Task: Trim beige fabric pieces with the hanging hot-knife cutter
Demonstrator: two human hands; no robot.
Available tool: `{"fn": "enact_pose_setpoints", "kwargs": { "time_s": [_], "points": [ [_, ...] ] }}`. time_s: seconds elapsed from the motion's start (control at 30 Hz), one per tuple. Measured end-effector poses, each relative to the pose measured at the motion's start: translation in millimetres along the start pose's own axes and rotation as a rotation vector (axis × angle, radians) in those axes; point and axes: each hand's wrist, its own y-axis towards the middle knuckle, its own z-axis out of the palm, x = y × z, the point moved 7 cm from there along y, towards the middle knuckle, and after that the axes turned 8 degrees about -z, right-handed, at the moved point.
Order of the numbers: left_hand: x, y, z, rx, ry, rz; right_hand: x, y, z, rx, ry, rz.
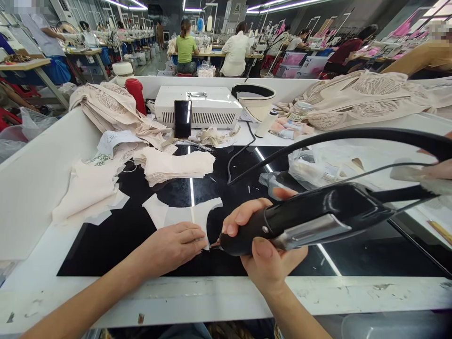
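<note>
On the black work surface (116,245) lies a white, curved fabric piece (176,213). My left hand (176,247) rests at its near right end, fingers together and pinching the edge. My right hand (261,254) is wrapped round a thick black corded hand tool (318,212) with a silver lever along its side. The tool's narrow tip (215,244) points left and meets, or nearly meets, the fabric edge beside my left fingertips. A stack of pale cut fabric pieces (176,165) sits just behind, and more pale pieces (92,188) are heaped to the left.
A vented white box (197,106) stands at the back with a phone (182,119) leaning on it. Beige garments (374,96) are piled at back right. The tool's black cable (339,136) arches rightwards. Plastic bags (318,165) lie right. People sit at sewing tables beyond.
</note>
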Motion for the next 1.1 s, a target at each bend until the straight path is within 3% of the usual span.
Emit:
{"fn": "enact_pose_setpoints", "kwargs": {
  "time_s": [0.33,1.1],
  "points": [
    [-1.3,-0.3,-1.6,-0.039,-0.018,0.01,-2.5,0.7,1.1,-0.018,0.001,-0.004],
    [-1.6,0.7,-0.8,0.011,-0.038,0.002,-4.3,-3.6,4.1,0.023,-0.008,0.005]
  ]
}}
